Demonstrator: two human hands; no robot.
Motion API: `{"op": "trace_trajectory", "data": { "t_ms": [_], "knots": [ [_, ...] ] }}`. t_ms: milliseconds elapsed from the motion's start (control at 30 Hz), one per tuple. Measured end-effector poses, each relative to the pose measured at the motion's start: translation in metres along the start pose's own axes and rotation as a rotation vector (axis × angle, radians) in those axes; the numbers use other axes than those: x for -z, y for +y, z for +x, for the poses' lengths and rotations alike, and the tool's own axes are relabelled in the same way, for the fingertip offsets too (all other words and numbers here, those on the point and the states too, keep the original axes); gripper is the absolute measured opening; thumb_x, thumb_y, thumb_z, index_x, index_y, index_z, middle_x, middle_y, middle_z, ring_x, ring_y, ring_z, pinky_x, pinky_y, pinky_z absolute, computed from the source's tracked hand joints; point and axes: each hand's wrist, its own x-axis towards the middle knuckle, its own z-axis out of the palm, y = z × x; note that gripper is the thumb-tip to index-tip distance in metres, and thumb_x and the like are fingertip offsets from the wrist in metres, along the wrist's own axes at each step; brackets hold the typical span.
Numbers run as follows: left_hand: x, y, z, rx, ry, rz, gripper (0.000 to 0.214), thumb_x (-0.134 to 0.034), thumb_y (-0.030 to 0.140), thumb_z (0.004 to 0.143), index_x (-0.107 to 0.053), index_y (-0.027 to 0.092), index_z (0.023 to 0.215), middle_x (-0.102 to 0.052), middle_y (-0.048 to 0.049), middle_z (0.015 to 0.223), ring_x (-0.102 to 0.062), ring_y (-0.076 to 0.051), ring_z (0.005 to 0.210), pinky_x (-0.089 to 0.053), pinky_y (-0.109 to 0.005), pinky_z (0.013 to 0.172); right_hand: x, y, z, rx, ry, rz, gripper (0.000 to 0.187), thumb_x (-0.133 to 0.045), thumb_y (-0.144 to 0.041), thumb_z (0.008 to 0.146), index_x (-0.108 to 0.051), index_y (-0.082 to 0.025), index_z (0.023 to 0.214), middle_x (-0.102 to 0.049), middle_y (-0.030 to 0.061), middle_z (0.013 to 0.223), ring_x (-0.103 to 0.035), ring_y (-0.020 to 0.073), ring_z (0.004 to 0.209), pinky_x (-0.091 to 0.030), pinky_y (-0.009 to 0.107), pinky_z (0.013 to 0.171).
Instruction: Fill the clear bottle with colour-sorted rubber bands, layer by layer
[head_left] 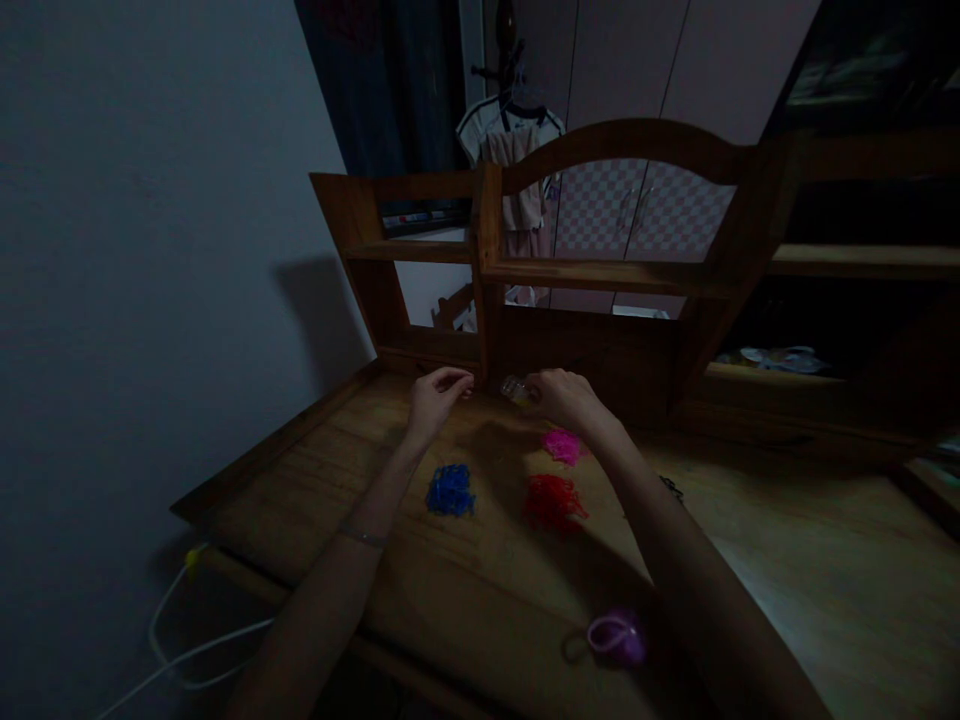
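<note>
Both my arms reach out over a wooden desk [480, 590]. My left hand [435, 397] is raised near the back of the desk, its fingertips pinched together on something too small to make out. My right hand [564, 397] is closed around a small clear container [514, 388] held just to the left of its fingers. Below the hands lie three loose piles of small bands: a blue pile [450, 490], a red pile [553, 500] and a pink pile [564, 445]. The room is dim.
A purple object [619, 637] lies near the desk's front edge by my right forearm. A wooden shelf hutch [600, 270] rises at the back of the desk. A grey wall [150, 250] stands on the left, with a white cable [176, 640] below it.
</note>
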Motion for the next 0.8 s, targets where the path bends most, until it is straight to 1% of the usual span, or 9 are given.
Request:
{"op": "trace_trajectory", "data": {
  "t_ms": [33,133,200,267,367,433,600,700,800],
  "knots": [
    [0.001,-0.005,-0.001,0.045,-0.075,0.068,0.028,-0.072,0.036,0.074,-0.071,0.013,0.089,-0.072,-0.0057,0.079,-0.067,-0.017,0.069,-0.055,-0.029,0.067,0.003,0.005,0.0,-0.024,0.001,-0.009,0.04,-0.069,-0.055,0.077,-0.068,-0.022,0.1,-0.072,0.0088,0.098,-0.067,0.0242,0.09,-0.041,0.027,0.065],
    [0.0,-0.014,-0.01,0.097,-0.472,0.245,0.031,-0.076,0.029,0.069,-0.071,0.015,0.095,-0.07,-0.0044,0.08,-0.065,-0.017,0.071,-0.052,-0.026,0.064,0.01,0.016,-0.002,-0.082,0.004,-0.028,0.043,-0.069,-0.057,0.075,-0.068,-0.022,0.1,-0.072,0.0089,0.097,-0.067,0.0251,0.089,-0.041,0.028,0.066],
    [-0.004,-0.014,-0.019,0.03,-0.678,0.292,0.035,-0.073,0.025,0.071,-0.07,0.018,0.105,-0.069,-0.005,0.092,-0.065,-0.018,0.081,-0.052,-0.026,0.069,0.013,0.019,-0.003,-0.097,0.014,-0.029,0.044,-0.07,-0.058,0.075,-0.069,-0.022,0.1,-0.072,0.0084,0.095,-0.067,0.0249,0.088,-0.041,0.028,0.066],
    [-0.009,-0.013,-0.025,-0.065,-0.795,0.322,0.037,-0.071,0.024,0.075,-0.069,0.023,0.112,-0.066,-0.0055,0.106,-0.063,-0.019,0.094,-0.051,-0.027,0.078,0.014,0.019,-0.004,-0.091,0.028,-0.028,0.044,-0.07,-0.058,0.074,-0.068,-0.022,0.1,-0.072,0.0082,0.094,-0.067,0.0248,0.087,-0.041,0.028,0.065],
    [-0.014,-0.014,-0.027,-0.157,-0.874,0.372,0.04,-0.074,0.025,0.073,-0.07,0.025,0.112,-0.062,-0.0062,0.114,-0.059,-0.022,0.105,-0.048,-0.03,0.089,0.013,0.017,-0.004,-0.072,0.034,-0.025,0.045,-0.07,-0.059,0.074,-0.068,-0.022,0.1,-0.072,0.0084,0.095,-0.066,0.025,0.087,-0.041,0.028,0.065],
    [-0.017,-0.015,-0.026,-0.168,-0.891,0.373,0.039,-0.075,0.025,0.072,-0.07,0.023,0.11,-0.062,-0.0071,0.114,-0.059,-0.022,0.104,-0.047,-0.031,0.09,0.013,0.016,-0.004,-0.065,0.035,-0.021,0.045,-0.07,-0.059,0.074,-0.068,-0.022,0.099,-0.072,0.0082,0.094,-0.066,0.0249,0.087,-0.041,0.028,0.065],
    [-0.022,-0.016,-0.023,-0.113,-0.912,0.322,0.022,-0.068,0.02,0.076,-0.072,0.016,0.097,-0.068,-0.0075,0.1,-0.062,-0.02,0.092,-0.048,-0.028,0.08,0.012,0.018,-0.003,-0.063,0.045,-0.008,0.045,-0.072,-0.059,0.072,-0.069,-0.022,0.098,-0.072,0.007,0.091,-0.066,0.0244,0.084,-0.04,0.028,0.062],
    [-0.024,-0.017,-0.024,-0.085,-0.927,0.324,0.016,-0.065,0.018,0.078,-0.072,0.016,0.092,-0.071,-0.0055,0.092,-0.064,-0.019,0.087,-0.048,-0.027,0.076,0.012,0.018,-0.004,-0.059,0.057,0.007,0.045,-0.073,-0.057,0.072,-0.069,-0.022,0.099,-0.071,0.007,0.09,-0.065,0.0237,0.082,-0.04,0.028,0.061],
    [-0.024,-0.019,-0.024,-0.092,-0.916,0.353,0.015,-0.062,0.017,0.078,-0.072,0.017,0.09,-0.072,-0.0045,0.09,-0.065,-0.019,0.086,-0.047,-0.026,0.075,0.012,0.018,-0.003,-0.056,0.053,0.019,0.045,-0.072,-0.058,0.072,-0.069,-0.021,0.098,-0.071,0.0071,0.088,-0.065,0.0233,0.081,-0.039,0.028,0.06]
  ]
}}
